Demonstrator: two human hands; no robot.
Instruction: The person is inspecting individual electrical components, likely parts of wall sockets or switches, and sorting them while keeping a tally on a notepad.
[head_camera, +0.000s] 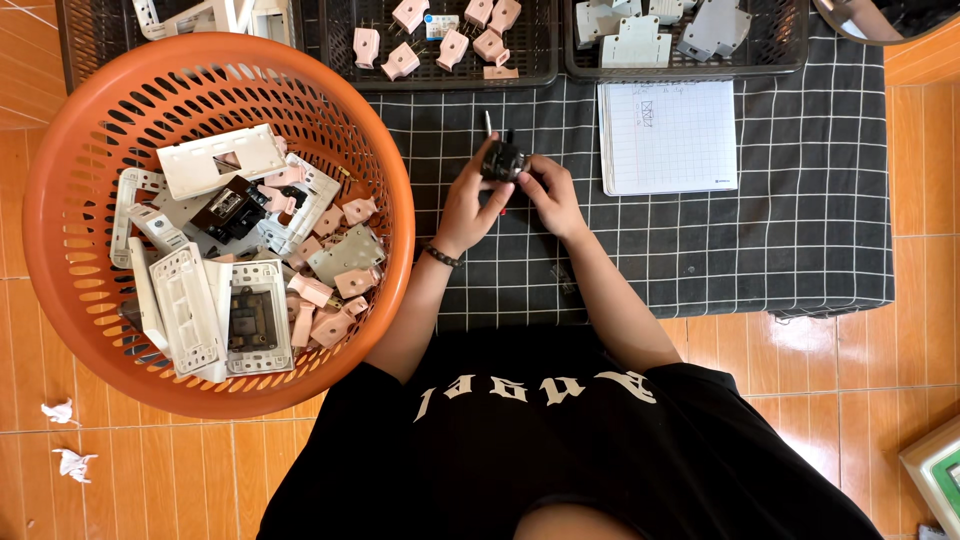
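While both bare hands meet above the black cloth with a white grid pattern (760, 240), they clamp together on a small black plastic electrical part (503, 160) – the left hand (472, 205) grips it from the left side with fingers curled around it, the right hand (553, 195) from the right, fingertips pressed against its edge. A dark beaded bracelet (440, 256) circles the left wrist. To the left, resting partly on the orange tiled floor (850, 350), stands a large round orange plastic basket (60, 200) filled with white switch plates (222, 160), grey metal brackets and pink plastic plugs (330, 325). Beyond the hands lies a white squared-paper notepad (668, 137). Along the far edge sit black mesh trays – the middle tray (340, 50) holding more pink plugs, the right tray (780, 55) holding pale grey plastic housings. Crumpled white paper scraps (62, 412) lie on the floor near the basket.
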